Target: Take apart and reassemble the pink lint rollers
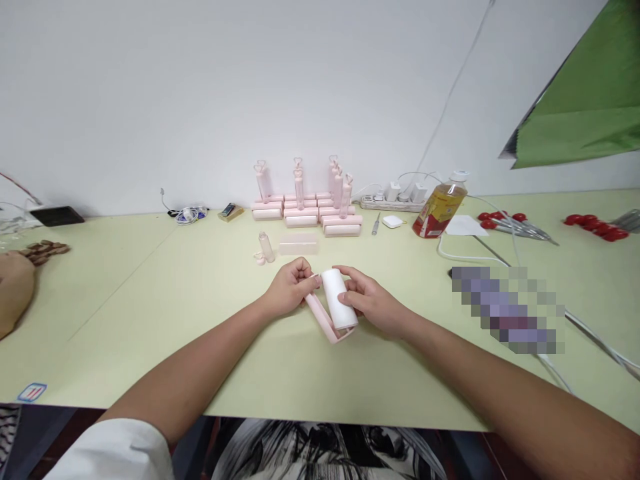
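Over the pale green table [150, 320], my left hand [290, 288] is closed on the far end of a pink lint-roller frame [323, 320]. A white paper roll [339, 299] sits in that frame. My right hand [369, 301] wraps its fingers round the right side of the roll. Just beyond my hands lie a small clear handle piece [266, 247] and a translucent cover [299, 245].
Stacked pink roller cases with upright handles [306, 203] stand at the back. Right of them are a power strip [393, 197], a bottle of yellow liquid [440, 205], white cables and red-handled tools [505, 221]. A brown object [15, 287] lies at the left edge.
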{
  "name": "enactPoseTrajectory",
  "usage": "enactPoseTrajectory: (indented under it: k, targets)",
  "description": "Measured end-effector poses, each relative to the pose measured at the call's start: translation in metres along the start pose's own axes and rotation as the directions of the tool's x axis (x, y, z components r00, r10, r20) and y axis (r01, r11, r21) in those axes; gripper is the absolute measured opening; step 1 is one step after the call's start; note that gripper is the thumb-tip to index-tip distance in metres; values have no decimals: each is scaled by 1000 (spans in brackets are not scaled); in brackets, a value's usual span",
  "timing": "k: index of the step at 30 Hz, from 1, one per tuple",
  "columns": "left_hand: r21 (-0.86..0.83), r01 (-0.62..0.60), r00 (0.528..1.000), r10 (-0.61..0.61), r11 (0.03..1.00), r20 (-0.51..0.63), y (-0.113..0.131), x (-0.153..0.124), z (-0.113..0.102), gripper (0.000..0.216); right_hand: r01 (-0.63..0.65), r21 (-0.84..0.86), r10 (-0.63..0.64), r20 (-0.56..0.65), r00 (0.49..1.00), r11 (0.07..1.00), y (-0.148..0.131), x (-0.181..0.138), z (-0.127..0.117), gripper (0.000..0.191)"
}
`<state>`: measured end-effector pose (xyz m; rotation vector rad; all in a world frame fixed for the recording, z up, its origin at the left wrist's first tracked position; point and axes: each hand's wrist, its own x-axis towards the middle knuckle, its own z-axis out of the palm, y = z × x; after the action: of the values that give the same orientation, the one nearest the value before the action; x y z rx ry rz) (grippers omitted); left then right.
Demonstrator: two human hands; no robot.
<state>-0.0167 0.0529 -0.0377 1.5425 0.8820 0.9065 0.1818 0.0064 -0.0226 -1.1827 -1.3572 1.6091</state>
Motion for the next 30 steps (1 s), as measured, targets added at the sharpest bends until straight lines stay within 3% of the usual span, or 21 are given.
enactPoseTrajectory:
  k: [4,8,12,15,17,22,25,27,30]
  targets:
    - [68,-53,997,57,996,-60,-3,-1,5,29,37,-7,-37,69,997,999,3,-1,-1,62]
    - [123,-73,991,86,990,-100,-3,-3,9,24,50,-19,-47,123,991,999,6,-4,2,80]
    - [28,-74,996,72,997,59,4,-7,4,26,95,-214,-73,110,991,972,4,-6,1,81]
    - [-34,-22,976,28,999,217,8,-9,-1,35,137,-412,-105,100,990,901,-3,-9,-4,80]
    - [-10,-2,966,5,1000,260,9,-10,-2,36,169,-498,-112,142,983,851,-9,-12,-8,76]
    - [253,-51,970,-12,966,241,10,-12,1,30,226,-568,-89,259,962,791,-21,-18,-10,67]
    - [375,-95,974,9,922,224,9,-10,4,27,245,-611,-117,242,963,753,-22,-19,-9,59]
    - [358,-80,978,4,930,208,7,-8,6,26,248,-657,-147,205,968,712,-21,-19,-10,53]
    - [189,-1,977,-39,982,210,3,-6,9,28,231,-715,-141,184,973,660,-19,-17,-14,51]
